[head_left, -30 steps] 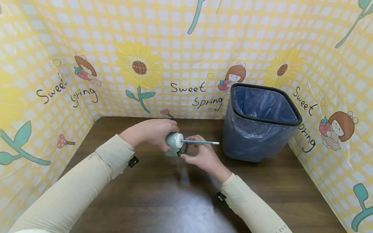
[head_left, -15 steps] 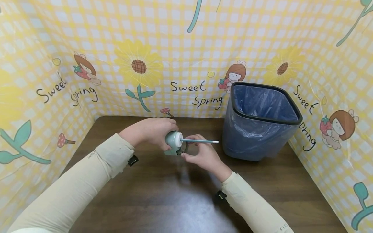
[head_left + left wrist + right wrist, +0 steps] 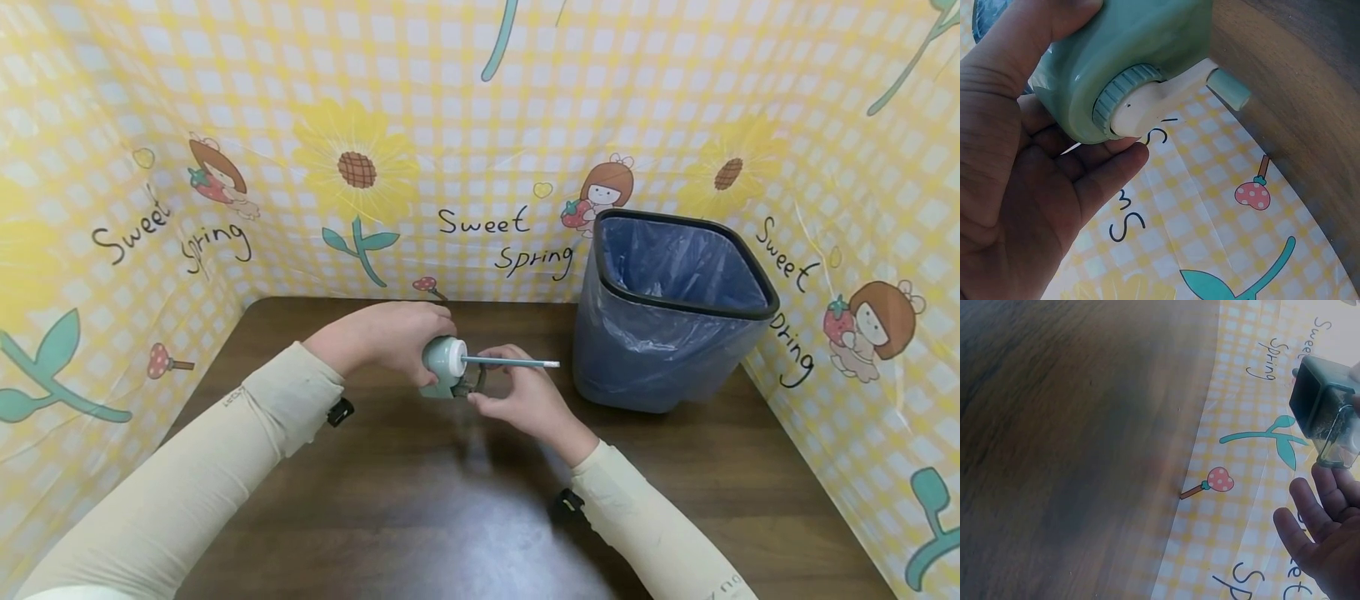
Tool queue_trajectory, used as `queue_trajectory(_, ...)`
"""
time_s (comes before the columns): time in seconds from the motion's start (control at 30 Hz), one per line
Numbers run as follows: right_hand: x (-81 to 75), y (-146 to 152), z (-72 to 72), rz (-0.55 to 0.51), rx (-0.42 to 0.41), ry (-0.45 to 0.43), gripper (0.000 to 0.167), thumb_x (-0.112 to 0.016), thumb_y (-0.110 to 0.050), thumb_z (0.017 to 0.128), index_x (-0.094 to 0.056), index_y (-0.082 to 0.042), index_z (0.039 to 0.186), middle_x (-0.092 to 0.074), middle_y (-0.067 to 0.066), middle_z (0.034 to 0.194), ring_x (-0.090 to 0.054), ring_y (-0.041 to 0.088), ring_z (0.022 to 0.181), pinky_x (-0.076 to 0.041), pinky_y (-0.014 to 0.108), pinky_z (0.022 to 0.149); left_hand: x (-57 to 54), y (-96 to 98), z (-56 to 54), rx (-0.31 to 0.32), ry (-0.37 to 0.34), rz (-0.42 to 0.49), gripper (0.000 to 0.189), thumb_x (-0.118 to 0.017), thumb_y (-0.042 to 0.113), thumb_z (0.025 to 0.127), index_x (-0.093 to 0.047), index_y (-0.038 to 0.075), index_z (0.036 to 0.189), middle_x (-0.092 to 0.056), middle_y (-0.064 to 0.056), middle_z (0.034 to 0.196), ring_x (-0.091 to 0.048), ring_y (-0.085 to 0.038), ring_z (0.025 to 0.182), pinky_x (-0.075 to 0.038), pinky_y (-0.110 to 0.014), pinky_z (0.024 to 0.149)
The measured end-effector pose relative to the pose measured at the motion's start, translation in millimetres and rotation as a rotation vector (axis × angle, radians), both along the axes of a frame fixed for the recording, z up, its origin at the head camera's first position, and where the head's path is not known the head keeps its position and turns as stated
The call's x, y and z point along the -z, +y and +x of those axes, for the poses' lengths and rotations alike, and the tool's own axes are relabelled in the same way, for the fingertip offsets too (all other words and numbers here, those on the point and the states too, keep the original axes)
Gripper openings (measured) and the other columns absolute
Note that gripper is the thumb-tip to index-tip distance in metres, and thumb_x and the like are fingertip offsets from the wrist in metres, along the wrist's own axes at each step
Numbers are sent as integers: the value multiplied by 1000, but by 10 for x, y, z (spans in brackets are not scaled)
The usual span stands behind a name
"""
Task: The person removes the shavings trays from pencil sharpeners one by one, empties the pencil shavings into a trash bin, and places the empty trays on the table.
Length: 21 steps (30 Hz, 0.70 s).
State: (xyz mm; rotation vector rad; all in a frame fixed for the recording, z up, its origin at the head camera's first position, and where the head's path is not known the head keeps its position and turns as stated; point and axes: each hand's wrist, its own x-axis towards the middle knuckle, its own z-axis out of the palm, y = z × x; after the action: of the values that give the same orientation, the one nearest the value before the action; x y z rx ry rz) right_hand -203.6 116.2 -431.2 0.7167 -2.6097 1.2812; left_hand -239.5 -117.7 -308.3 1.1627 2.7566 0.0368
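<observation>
My left hand (image 3: 408,337) grips a green pencil sharpener (image 3: 442,360), tipped on its side over the table. A light blue pencil (image 3: 510,362) sticks out of its white front collar, pointing right. In the left wrist view, the crank (image 3: 1141,112) with its green knob (image 3: 1230,89) faces out, and my fingers curl round the body. My right hand (image 3: 528,404) pinches the clear shavings drawer (image 3: 474,382) between thumb and fingers below the pencil. In the right wrist view, the drawer (image 3: 1340,434) stands partly out of the dark-ended body (image 3: 1316,394); my other fingers are spread.
A bin (image 3: 648,358) with a black rim and a blue liner stands on the right, just beyond my right hand. The brown wooden table (image 3: 375,500) is walled on the sides and back by yellow checked cloth (image 3: 480,150).
The sharpener and pencil have shifted slightly left with my left hand. The gap between the sharpener body and my right thumb is a little wider.
</observation>
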Motion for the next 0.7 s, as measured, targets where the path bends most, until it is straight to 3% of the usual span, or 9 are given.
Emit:
queue_trajectory(0.2, 11, 9, -9, -13, -8, -11, 51, -87, -33, 80, -66, -16, 124, -64, -5, 122, -64, 28, 117, -53, 51, 101, 17, -10, -11, 1, 9, -9, 59, -88, 42, 74, -69, 11, 120, -63, 3, 110, -62, -15, 97, -56, -35, 86)
queue_trajectory(0.7, 6, 26, 18, 10, 8, 3, 53, -86, -36, 81, -67, -13, 125, -64, -6, 125, -62, 15, 116, -54, 43, 99, 27, -30, -16, 14, 9, -2, 60, -89, 39, 73, -69, 8, 120, -64, 0, 108, -63, -14, 92, -57, -34, 83)
